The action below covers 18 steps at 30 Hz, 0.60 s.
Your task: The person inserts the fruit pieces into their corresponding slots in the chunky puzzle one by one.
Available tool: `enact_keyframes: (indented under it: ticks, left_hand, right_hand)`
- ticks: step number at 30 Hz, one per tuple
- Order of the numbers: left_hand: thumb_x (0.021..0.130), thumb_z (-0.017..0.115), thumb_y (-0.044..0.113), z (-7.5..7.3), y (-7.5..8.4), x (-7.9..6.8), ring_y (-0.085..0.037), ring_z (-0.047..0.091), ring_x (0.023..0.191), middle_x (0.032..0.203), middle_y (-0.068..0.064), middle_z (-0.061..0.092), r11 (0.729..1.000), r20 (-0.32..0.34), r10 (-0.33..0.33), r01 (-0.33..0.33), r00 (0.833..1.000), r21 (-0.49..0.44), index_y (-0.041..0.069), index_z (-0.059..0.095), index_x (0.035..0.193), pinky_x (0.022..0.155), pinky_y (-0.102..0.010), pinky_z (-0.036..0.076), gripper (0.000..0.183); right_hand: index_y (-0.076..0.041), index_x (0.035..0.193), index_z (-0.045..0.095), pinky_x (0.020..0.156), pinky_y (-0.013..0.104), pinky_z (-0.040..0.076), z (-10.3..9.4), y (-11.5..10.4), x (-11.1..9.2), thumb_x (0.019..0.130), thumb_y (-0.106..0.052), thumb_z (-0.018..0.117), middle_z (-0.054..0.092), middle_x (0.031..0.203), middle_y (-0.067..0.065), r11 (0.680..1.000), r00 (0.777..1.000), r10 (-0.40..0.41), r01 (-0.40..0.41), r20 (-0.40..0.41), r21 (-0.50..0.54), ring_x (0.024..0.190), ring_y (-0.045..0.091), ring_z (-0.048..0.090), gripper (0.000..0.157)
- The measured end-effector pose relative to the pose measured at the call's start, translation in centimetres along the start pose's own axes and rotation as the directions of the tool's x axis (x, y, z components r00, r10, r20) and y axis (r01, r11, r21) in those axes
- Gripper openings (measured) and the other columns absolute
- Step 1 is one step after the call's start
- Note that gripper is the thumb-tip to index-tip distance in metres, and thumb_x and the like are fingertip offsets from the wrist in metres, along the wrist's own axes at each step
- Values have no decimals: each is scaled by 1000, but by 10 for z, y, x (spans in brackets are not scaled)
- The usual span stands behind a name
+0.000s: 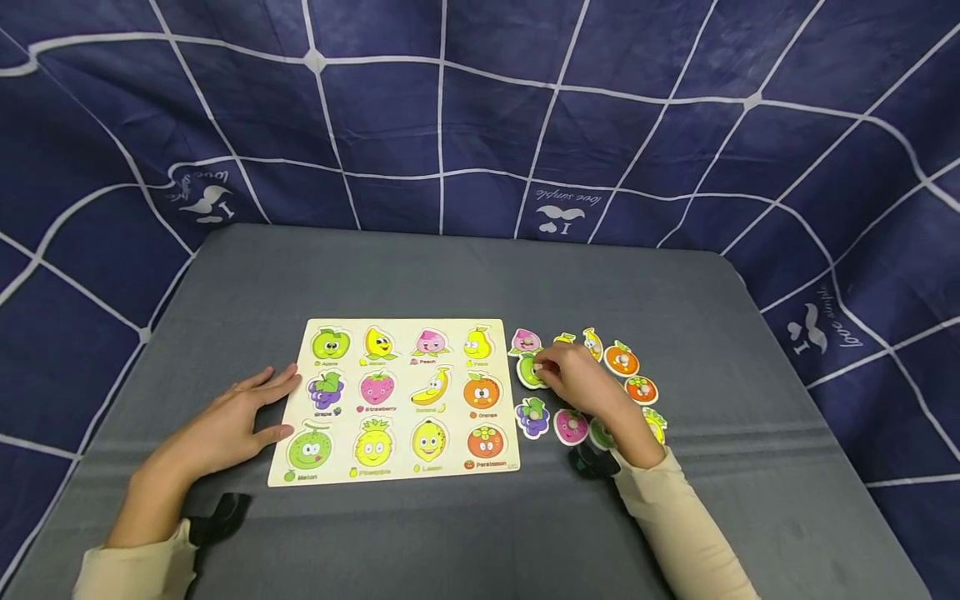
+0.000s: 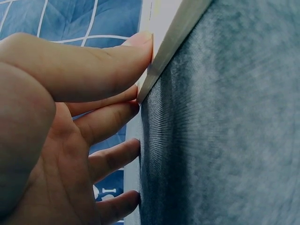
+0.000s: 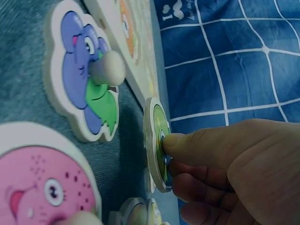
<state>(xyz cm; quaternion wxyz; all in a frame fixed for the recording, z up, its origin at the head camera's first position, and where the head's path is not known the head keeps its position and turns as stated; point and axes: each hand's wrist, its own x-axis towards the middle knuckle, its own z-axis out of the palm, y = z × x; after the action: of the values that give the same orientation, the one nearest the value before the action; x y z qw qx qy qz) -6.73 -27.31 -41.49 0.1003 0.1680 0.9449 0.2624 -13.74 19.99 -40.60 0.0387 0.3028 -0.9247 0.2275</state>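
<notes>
A cream fruit puzzle board (image 1: 401, 437) with printed fruit pictures lies flat on the grey table. At its left edge rests my left hand (image 1: 228, 419), fingers spread, the fingertips and thumb touching the border; the left wrist view shows the thumb (image 2: 103, 68) against the board's edge (image 2: 171, 40). To the right of the board, my right hand (image 1: 581, 379) pinches the knob of a round green fruit puzzle piece (image 1: 527, 372). In the right wrist view this piece (image 3: 161, 145) stands close to the board, thumb and fingers at its face.
Around the right hand lie more knobbed pieces: grapes (image 1: 532, 417), a pink strawberry (image 1: 571, 426), a peach (image 1: 526, 341), a banana (image 1: 592, 343), an orange (image 1: 622, 359), a persimmon (image 1: 641, 389) and a pineapple (image 1: 655, 423). The right forearm partly covers another green piece (image 1: 600, 434). A blue curtain (image 1: 480, 117) hangs behind the table.
</notes>
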Motion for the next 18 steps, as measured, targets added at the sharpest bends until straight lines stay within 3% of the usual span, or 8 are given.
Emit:
enact_keyframes:
  ticks: [18]
  left_hand:
    - [82, 80, 18, 0, -1, 1, -56, 27, 137, 152, -24, 37, 1000, 9, 0, 0, 1000, 9, -3, 47, 144, 103, -73, 22, 74]
  right_hand:
    - [-1, 89, 71, 59, 28, 45, -4, -15, 10, 84, 0, 72, 58, 73, 2, 1000, 1000, -8, 8, -7, 8, 66, 12, 50, 4]
